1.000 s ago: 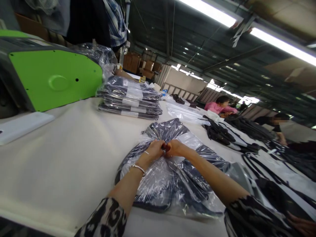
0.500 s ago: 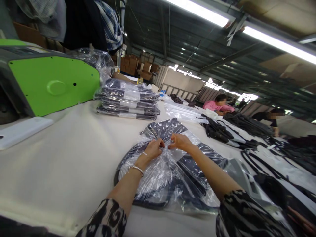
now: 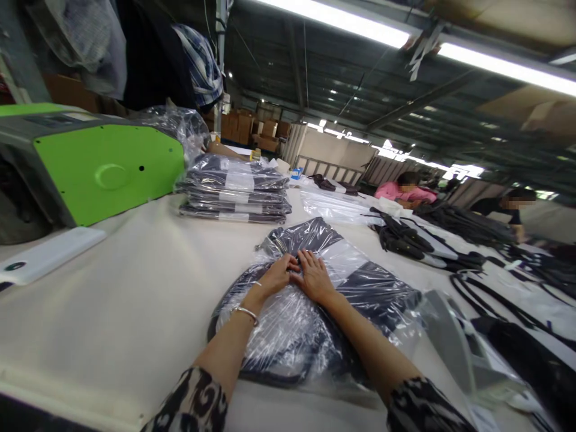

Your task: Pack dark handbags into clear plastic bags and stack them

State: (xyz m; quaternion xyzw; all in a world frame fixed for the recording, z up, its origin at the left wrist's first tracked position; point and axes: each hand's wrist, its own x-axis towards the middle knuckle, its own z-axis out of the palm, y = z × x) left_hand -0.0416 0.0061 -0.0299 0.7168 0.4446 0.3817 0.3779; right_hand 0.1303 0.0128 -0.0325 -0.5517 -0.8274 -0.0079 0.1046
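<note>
A dark fabric item inside a clear plastic bag (image 3: 382,285) lies flat on the pale table in front of me. A white panel shows through the crinkled film, and a rounded dark edge runs along its left side. My right hand (image 3: 316,280) is open, palm down, fingers stretched out on the upper middle of the plastic. Close beside it, my left hand (image 3: 276,276) has its fingers bent and drawn together on the film, seemingly pinching a fold of it. The fingers of both hands nearly touch. What lies under the palms is hidden.
A stack of bagged dark items (image 3: 236,189) stands beyond, beside a green-sided machine (image 3: 112,174). A white flat object (image 3: 54,255) lies at left. Clear plastic sheets (image 3: 333,207) and black strapped items (image 3: 405,240) lie to the right. Two people work farther off.
My right hand has gone from curled fingers above the plastic to lying flat on it, closer to my left hand. The film's upper right part looks smoother.
</note>
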